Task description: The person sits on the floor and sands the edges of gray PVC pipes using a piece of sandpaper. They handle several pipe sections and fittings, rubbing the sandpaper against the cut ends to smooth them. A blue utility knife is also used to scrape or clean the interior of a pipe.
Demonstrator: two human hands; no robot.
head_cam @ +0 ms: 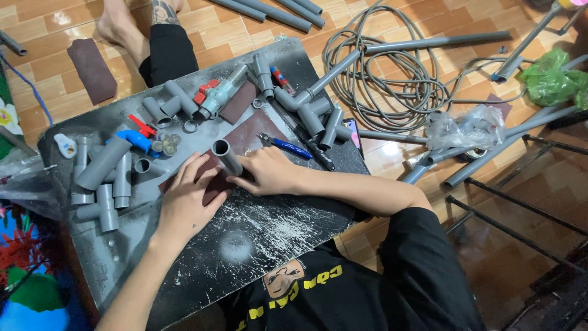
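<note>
A short grey plastic pipe piece (226, 155) lies on a sheet of dark red sandpaper (248, 138) in the middle of a scuffed black board (257, 230). My right hand (269, 171) grips the pipe's near end. My left hand (187, 196) lies flat on the sandpaper's left part, fingers pointing toward the pipe's open mouth. Blue-handled pliers (285, 145) lie just behind my right hand.
Grey pipe fittings (101, 181), a blue elbow (138, 140) and red-handled valves (211, 93) crowd the board's far and left parts. Coiled grey hose (392, 79), long pipes (490, 147) and plastic bags (474, 125) lie on the tiled floor at right. Another person's leg (165, 49) rests beyond the board.
</note>
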